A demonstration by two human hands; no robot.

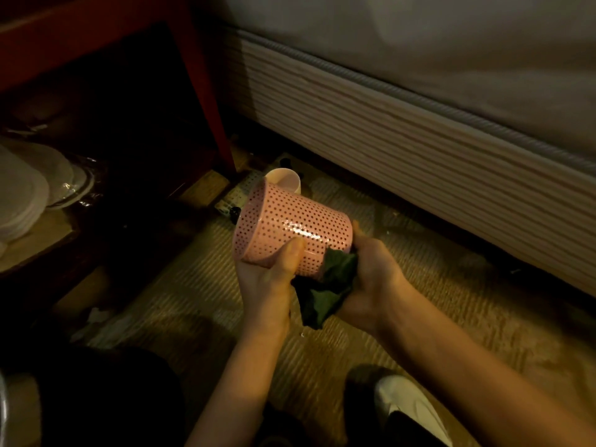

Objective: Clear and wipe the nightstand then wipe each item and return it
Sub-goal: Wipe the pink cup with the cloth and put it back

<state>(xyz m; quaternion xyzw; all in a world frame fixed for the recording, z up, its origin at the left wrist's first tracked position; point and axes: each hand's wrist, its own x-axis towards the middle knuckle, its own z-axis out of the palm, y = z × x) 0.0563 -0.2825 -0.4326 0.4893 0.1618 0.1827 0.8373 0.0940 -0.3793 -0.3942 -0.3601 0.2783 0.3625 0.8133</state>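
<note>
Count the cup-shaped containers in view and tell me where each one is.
2. The pink perforated cup is held tilted in the left hand; the right hand presses a dark cloth to its base. A white cup stands on the floor behind it. Others may be hidden in shadow.

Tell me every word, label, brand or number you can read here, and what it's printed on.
None can be read.
Pink perforated container, gripped by the left hand: only a pattern of holes, no lettering.
Dark green cloth in the right hand: plain.
White cup on the floor: no print on the side seen.
Small perforated item behind the container: too dark and blurred to tell.
</note>
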